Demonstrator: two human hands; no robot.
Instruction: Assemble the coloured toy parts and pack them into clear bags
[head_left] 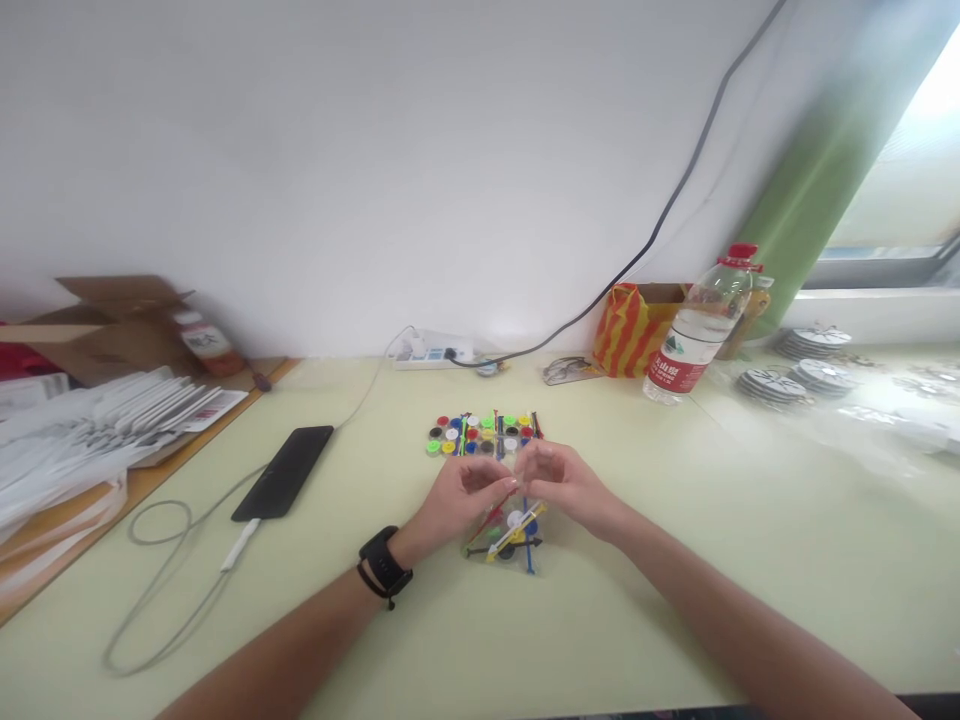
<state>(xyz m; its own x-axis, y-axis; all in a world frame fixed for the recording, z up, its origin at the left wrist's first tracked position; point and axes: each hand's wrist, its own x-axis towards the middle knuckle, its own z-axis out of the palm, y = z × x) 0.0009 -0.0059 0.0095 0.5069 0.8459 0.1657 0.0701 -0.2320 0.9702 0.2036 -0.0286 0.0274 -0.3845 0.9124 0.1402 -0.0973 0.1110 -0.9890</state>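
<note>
A small clear plastic bag holds several coloured arrow-shaped pieces and round discs in white, yellow, black, blue and red. At its top edge, my left hand pinches the plastic between thumb and fingers. My right hand is closed at the same edge, its fingertips almost meeting those of the left. Just beyond my hands, rows of coloured discs with arrow pieces between them lie on the pale table. Part of those rows is hidden behind my fingers.
A black phone on a cable lies to the left, near stacked white packets and a cardboard box. By the wall are a power strip, a striped bag and a large water bottle. Disc stacks stand far right.
</note>
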